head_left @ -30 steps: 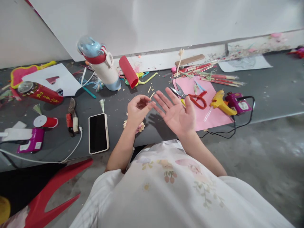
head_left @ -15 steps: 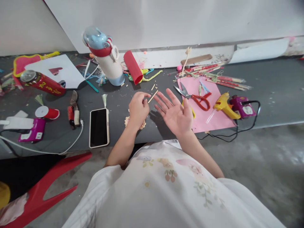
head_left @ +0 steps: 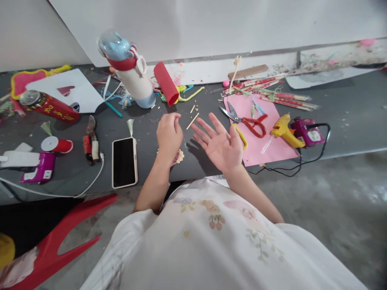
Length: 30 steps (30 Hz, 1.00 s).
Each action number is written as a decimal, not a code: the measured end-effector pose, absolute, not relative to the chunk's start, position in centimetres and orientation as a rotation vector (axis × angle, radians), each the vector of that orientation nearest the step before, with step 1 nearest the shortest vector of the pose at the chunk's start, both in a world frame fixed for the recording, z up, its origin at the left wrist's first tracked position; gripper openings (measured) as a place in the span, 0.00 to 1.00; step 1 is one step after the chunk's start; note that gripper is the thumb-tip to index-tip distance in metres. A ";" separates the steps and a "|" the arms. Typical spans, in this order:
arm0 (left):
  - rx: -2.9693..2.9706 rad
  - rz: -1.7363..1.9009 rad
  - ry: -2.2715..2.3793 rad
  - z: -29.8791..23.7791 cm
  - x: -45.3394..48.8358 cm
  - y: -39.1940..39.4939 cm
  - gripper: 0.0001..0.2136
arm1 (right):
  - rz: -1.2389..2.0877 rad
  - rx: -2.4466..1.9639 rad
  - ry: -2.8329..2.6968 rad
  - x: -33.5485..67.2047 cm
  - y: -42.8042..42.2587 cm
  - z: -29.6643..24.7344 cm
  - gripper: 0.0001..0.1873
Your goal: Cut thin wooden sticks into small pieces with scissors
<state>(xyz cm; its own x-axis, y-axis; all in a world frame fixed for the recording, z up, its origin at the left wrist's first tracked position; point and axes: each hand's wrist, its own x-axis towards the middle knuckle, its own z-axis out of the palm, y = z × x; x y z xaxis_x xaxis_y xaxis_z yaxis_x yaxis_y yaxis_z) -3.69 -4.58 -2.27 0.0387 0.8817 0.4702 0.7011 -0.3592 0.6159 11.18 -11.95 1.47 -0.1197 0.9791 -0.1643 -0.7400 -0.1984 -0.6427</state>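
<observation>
My left hand [head_left: 169, 135] hovers over the grey table with its back toward me and its fingers curled closed. Whatever its fingertips may hold is hidden. Partly covered by that hand and wrist lies a small pinkish piece edged with pale wooden bits [head_left: 180, 156]. My right hand [head_left: 222, 147] is palm up, fingers spread, with nothing in it. Between the hands, a short thin wooden stick [head_left: 192, 121] rests on the table, with smaller stick pieces [head_left: 192, 108] beyond it. Red-handled scissors [head_left: 252, 125] lie on pink paper [head_left: 272, 151] right of my right hand.
A phone [head_left: 124, 162] and pruning shears [head_left: 91, 141] are at left, near a red can [head_left: 50, 106]. A bottle [head_left: 133, 76] and a red paper roll [head_left: 166, 82] stand behind. To the right are a yellow glue gun [head_left: 286, 131] with its cord and several wrapped sticks [head_left: 287, 100].
My left hand has drawn left, away from the short stick, and its fingers are more curled. My right hand stays palm up. The view has shifted slightly.
</observation>
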 end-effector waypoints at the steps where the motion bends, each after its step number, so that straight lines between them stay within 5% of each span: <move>1: 2.108 1.216 1.636 -2.3 -3.8 -4.5 0.10 | 1.672 -0.657 -0.473 11.3 -11.9 1.5 0.27; 9: 2.364 1.372 1.322 -0.4 -3.1 -6.3 0.16 | 1.689 -0.434 -0.354 12.3 -11.7 1.9 0.29; 30: 2.748 0.970 1.032 1.7 -1.6 -10.2 0.20 | 1.737 -0.211 -0.327 13.3 -12.0 3.3 0.29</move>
